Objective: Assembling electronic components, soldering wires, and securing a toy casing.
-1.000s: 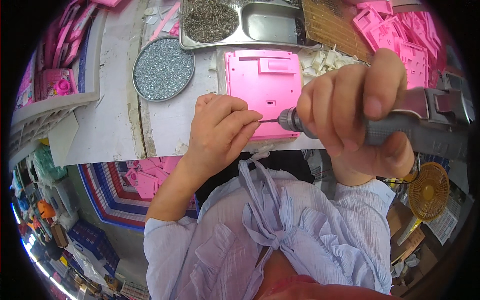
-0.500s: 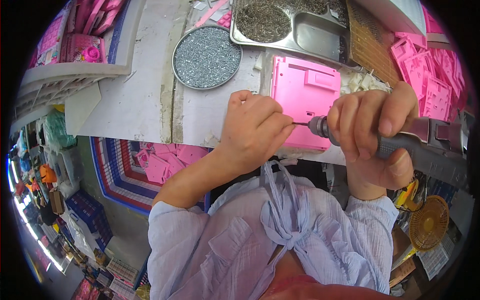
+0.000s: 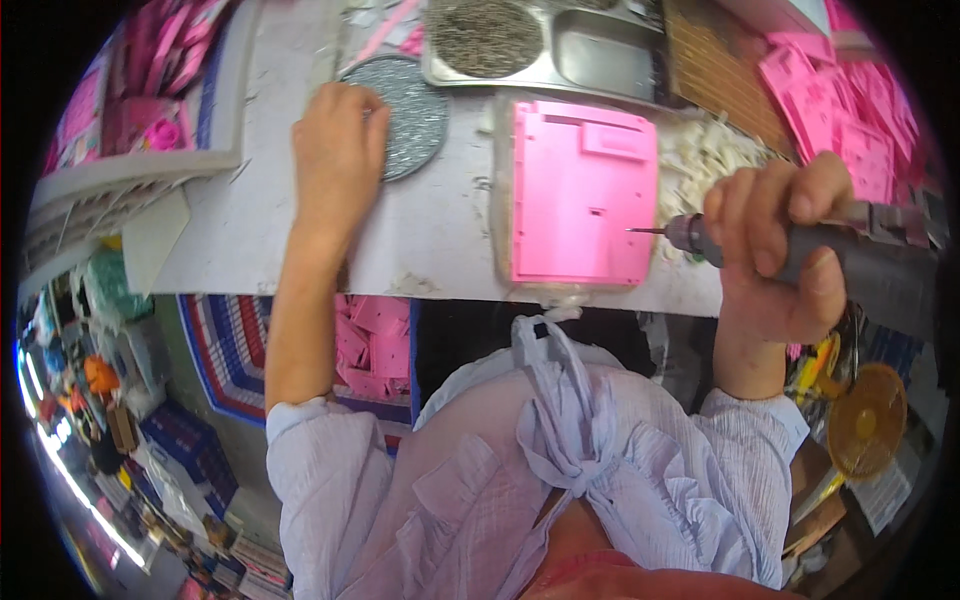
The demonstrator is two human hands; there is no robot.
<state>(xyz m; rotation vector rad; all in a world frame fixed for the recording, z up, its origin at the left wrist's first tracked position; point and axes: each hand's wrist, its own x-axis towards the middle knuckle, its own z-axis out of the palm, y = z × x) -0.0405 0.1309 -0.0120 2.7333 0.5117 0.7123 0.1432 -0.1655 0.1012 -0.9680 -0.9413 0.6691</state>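
Note:
My right hand [image 3: 785, 245] grips a grey electric screwdriver [image 3: 740, 245], fingers wrapped round its body. The thin bit points left, above the right part of a pink plastic casing [image 3: 570, 195], and touches no screw that I can see. This casing lies flat in a clear-edged holder at the table's front edge. My left hand [image 3: 340, 150] is at the left side of a round metal dish [image 3: 415, 125] full of small silvery screws. Its fingers are curled and slightly blurred, with the tips hidden, so what they hold does not show.
A steel compartment tray [image 3: 600, 55] with small brown metal parts stands behind the casing. White plastic pieces [image 3: 700, 165] lie to its right, and pink parts [image 3: 840, 120] are piled farther right. Below the table edge sits a blue-red basket [image 3: 235, 350] with pink casings. A yellow fan [image 3: 868, 420] stands lower right.
My left hand has gone from the screwdriver's tip, over the casing, left to the dish of screws. The screwdriver has moved slightly right, and its bit is now bare.

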